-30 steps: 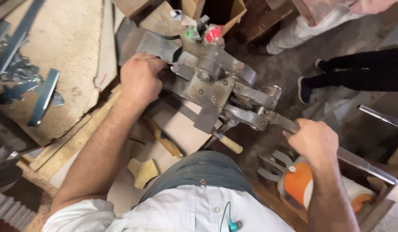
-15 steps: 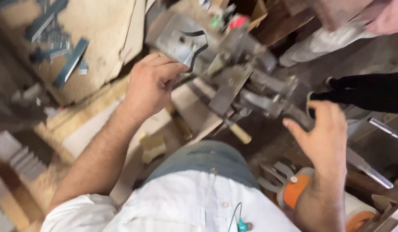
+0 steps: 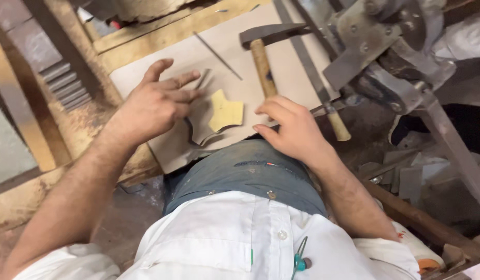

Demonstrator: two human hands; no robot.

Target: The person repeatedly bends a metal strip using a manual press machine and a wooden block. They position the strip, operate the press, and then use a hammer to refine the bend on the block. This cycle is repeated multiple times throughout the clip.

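Head view, looking down over the person's white shirt and grey waistband onto a flat board (image 3: 281, 78) that serves as the work surface.

Left hand (image 3: 154, 103): open, fingers spread wide, holding nothing. It rests over the left part of the board, fingertips reaching toward a thin metal strip (image 3: 202, 79) lying on the board. Whether the fingertips touch the strip cannot be told.

Right hand (image 3: 291, 129): open and loosely curled, holding nothing. It sits at the near edge of the board, fingertips on or just above the surface, just right of the yellow cut-out piece (image 3: 226, 111).

Yellow cut-out piece: lies flat on the board between the two hands, near its front edge. A curved dark metal strip (image 3: 198, 139) runs along the board just left of and below it.

Hammer (image 3: 271, 57): lies on the board beyond the right hand, dark head toward the far side, wooden handle running back toward the person and passing under the right hand.

Thin metal rod (image 3: 217, 49): lies diagonally on the board, left of the hammer head.

Metal lever machine (image 3: 385, 52): stands off the right edge of the board.
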